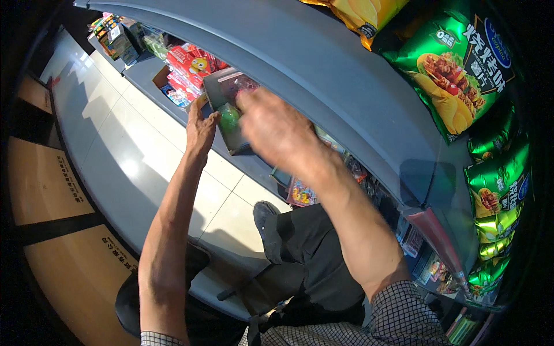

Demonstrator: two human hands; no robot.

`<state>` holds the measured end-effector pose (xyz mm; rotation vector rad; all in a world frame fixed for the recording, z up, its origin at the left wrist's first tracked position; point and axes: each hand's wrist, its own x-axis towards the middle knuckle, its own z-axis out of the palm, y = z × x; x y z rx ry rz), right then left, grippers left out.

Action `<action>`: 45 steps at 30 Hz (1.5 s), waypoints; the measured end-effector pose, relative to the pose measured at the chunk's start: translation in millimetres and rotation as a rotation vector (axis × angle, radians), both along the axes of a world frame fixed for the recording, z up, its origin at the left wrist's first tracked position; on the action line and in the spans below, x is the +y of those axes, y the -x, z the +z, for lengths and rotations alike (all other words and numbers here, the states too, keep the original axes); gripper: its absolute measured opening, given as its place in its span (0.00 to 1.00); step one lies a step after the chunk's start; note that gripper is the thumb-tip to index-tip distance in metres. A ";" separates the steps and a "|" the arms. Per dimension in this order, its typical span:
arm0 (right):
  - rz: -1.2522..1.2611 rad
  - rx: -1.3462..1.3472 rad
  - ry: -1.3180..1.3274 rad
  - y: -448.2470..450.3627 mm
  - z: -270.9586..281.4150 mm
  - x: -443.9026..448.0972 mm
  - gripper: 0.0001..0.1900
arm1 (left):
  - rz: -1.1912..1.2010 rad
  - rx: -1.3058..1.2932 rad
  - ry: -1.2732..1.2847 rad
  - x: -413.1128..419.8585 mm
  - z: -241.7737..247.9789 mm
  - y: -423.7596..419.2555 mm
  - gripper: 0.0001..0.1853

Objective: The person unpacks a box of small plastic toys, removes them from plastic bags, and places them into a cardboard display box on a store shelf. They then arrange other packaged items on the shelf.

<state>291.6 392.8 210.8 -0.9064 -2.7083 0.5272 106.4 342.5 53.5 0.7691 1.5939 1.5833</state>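
Observation:
An open box (233, 145) stands on the lower store shelf, with a green item in clear wrap (229, 118) and something pink inside. My left hand (201, 129) is at the box's left side, its fingers near the rim; whether it grips the box is unclear. Over the right part of the box is my right hand (272, 125), blurred and partly closed, and what its fingers hold, if anything, is hidden. Red packets with a yellow cartoon figure (192, 62) lie in a carton just beyond the box.
The grey upper shelf (303, 56) overhangs the lower one on the right. Green chip bags (454, 82) fill its right end. Cardboard cartons (47, 181) stand at the left, across the tiled floor (143, 134). More packaged goods (303, 190) sit low near my knee.

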 end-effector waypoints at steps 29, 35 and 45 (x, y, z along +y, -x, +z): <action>-0.027 -0.249 -0.568 7.4 -157.2 196.9 0.29 | -0.521 0.179 0.368 -224.8 176.3 -59.4 0.23; -0.025 -0.170 -0.436 25.3 -109.4 161.6 0.23 | -0.528 0.167 0.350 -221.6 176.8 -61.3 0.20; -0.098 0.026 -0.314 9.9 -129.7 154.1 0.27 | -0.505 0.238 0.291 -223.1 180.8 -59.2 0.19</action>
